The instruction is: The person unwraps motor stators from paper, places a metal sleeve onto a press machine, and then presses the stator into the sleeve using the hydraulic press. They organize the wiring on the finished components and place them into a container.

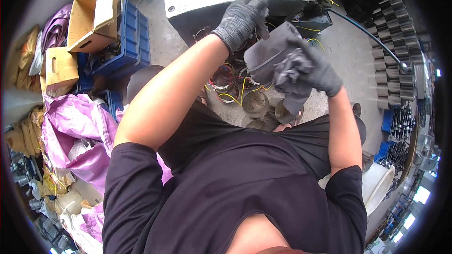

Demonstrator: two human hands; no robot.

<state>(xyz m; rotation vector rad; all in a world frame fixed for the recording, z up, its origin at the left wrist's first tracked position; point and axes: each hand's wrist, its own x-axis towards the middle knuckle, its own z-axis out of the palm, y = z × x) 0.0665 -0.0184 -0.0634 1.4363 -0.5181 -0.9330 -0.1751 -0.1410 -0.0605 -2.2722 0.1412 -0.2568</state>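
A seated person in a smooth black T-shirt grips a dark grey cloth [268,56] in the gloved right hand [321,68], its flat, creased panel giving way to crumpled folds near the fingers. The cloth hangs in front of a machine's pale, bolted metal plate [188,0], above hollow metal cylinders [255,104] and ring-shaped parts trailing yellow wires [230,98]. The left hand [239,22], in ribbed grey knit, is at the plate's front edge; whether it grasps anything cannot be told. At left, crinkled pink sacking [77,122] lies below ribbed blue plastic crates [133,37].
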